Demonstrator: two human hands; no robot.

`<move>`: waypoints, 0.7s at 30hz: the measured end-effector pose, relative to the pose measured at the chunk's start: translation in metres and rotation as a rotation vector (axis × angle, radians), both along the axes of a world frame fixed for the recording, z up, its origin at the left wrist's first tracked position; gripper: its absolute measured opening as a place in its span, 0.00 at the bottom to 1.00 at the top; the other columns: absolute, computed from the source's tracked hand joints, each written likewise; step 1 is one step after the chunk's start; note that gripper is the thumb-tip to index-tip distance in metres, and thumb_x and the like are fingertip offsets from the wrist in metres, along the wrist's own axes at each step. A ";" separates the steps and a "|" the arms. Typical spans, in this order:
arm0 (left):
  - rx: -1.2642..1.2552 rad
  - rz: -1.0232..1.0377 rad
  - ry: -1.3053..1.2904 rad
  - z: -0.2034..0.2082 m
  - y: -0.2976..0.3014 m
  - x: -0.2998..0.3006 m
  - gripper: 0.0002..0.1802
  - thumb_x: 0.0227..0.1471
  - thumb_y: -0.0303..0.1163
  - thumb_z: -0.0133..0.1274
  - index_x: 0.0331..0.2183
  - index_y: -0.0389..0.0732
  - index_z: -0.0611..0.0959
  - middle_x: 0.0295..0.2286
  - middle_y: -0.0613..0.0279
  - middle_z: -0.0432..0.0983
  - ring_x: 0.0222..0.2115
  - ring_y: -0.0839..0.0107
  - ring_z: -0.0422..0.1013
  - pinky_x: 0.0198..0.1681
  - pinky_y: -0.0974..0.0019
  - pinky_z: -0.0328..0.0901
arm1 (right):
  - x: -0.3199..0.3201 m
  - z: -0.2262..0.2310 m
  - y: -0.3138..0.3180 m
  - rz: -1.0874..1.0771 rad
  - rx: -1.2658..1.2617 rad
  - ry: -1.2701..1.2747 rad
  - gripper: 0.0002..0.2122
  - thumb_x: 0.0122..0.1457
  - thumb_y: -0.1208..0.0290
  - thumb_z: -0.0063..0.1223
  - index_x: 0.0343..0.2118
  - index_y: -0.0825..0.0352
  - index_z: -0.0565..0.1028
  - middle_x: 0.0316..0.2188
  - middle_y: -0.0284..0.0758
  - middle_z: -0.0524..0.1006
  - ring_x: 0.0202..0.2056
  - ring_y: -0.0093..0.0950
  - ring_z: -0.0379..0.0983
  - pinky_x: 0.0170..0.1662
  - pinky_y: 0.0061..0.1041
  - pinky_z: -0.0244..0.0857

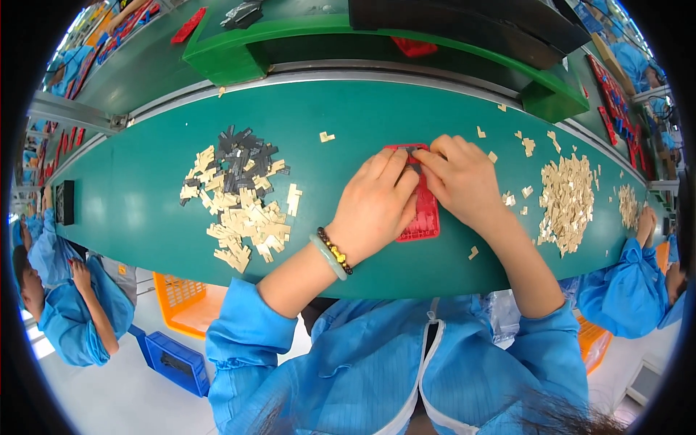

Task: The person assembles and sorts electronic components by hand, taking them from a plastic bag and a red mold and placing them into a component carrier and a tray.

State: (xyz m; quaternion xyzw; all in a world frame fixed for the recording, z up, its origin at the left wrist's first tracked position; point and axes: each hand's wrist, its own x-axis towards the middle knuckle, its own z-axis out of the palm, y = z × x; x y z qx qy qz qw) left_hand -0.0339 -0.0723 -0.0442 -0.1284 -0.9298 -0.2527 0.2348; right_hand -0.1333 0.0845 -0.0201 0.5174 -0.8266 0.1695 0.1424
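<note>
A shallow red plastic shell with a ribbed inside lies on the green table in front of me. My left hand is closed at its left side, thumb along the edge and fingers curled over its far end. My right hand is bent over the far right corner with its fingers pinched together. A small dark piece shows between the fingertips of both hands at the shell's far end. Whatever the right fingers grip is hidden. A bead bracelet and a pale bangle circle my left wrist.
Left of my hands lies a mixed pile of cream pieces and black pieces. A cream pile lies right, with loose pieces around it. A green shelf spans the back. Co-workers sit at both sides; an orange crate and blue bin stand below.
</note>
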 end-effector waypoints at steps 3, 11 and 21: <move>0.029 0.031 -0.013 0.003 -0.001 -0.001 0.16 0.41 0.27 0.56 0.36 0.33 0.76 0.42 0.47 0.70 0.45 0.52 0.68 0.48 0.57 0.66 | -0.001 -0.007 0.004 -0.036 0.000 0.072 0.09 0.48 0.73 0.57 0.35 0.63 0.78 0.27 0.30 0.69 0.30 0.28 0.69 0.32 0.27 0.64; -0.142 0.118 0.106 -0.005 0.006 -0.012 0.14 0.42 0.30 0.50 0.35 0.37 0.78 0.29 0.59 0.70 0.33 0.65 0.68 0.38 0.65 0.64 | 0.062 0.007 0.026 0.077 -0.011 -0.205 0.16 0.42 0.69 0.66 0.36 0.66 0.76 0.37 0.37 0.74 0.36 0.34 0.74 0.36 0.29 0.70; -0.301 0.082 -0.024 -0.004 0.009 -0.011 0.06 0.39 0.34 0.53 0.20 0.46 0.83 0.28 0.65 0.69 0.35 0.67 0.64 0.39 0.67 0.59 | 0.072 -0.004 0.021 0.179 0.050 -0.171 0.11 0.44 0.73 0.64 0.31 0.65 0.77 0.32 0.33 0.75 0.30 0.31 0.74 0.30 0.27 0.68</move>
